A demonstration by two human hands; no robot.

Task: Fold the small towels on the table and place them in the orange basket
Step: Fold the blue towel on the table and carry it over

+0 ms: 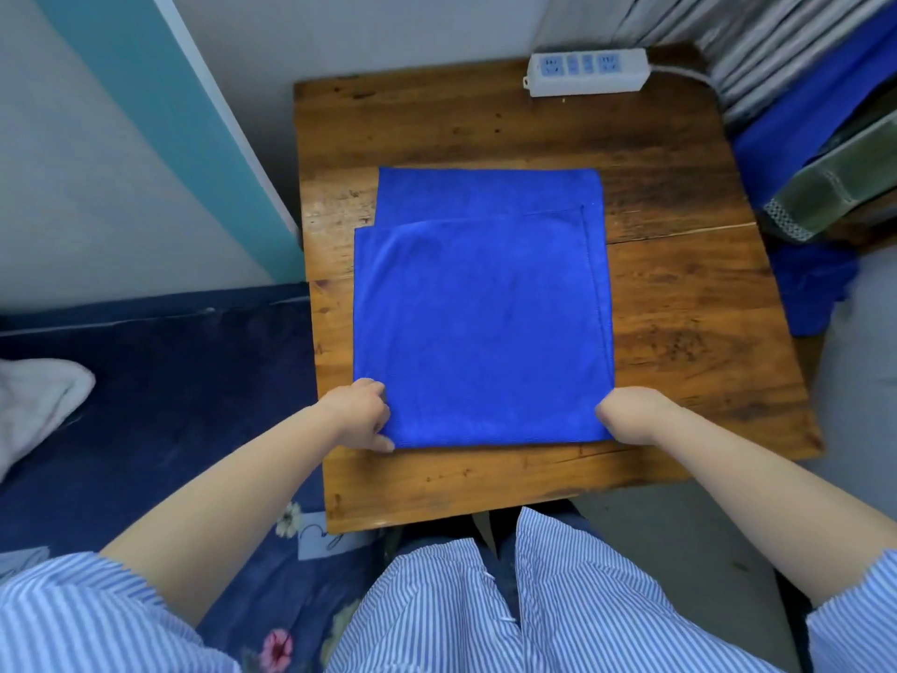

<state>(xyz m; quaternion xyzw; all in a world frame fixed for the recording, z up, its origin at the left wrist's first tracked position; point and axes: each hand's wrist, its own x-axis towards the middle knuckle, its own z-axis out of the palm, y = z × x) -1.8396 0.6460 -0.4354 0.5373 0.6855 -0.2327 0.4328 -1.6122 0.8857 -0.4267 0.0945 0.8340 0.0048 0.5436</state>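
A blue towel (480, 327) lies flat on the wooden table (689, 332), its upper layer folded so that a strip of the lower layer shows at the far end. My left hand (361, 412) pinches the near left corner of the towel. My right hand (631, 412) pinches the near right corner. Both hands rest at the towel's near edge. No orange basket is in view.
A white power strip (587, 72) with its cable lies at the table's far right edge. More blue cloth (810, 293) hangs off to the right of the table. A dark blue bed (160, 405) with a white cloth (34, 405) lies to the left.
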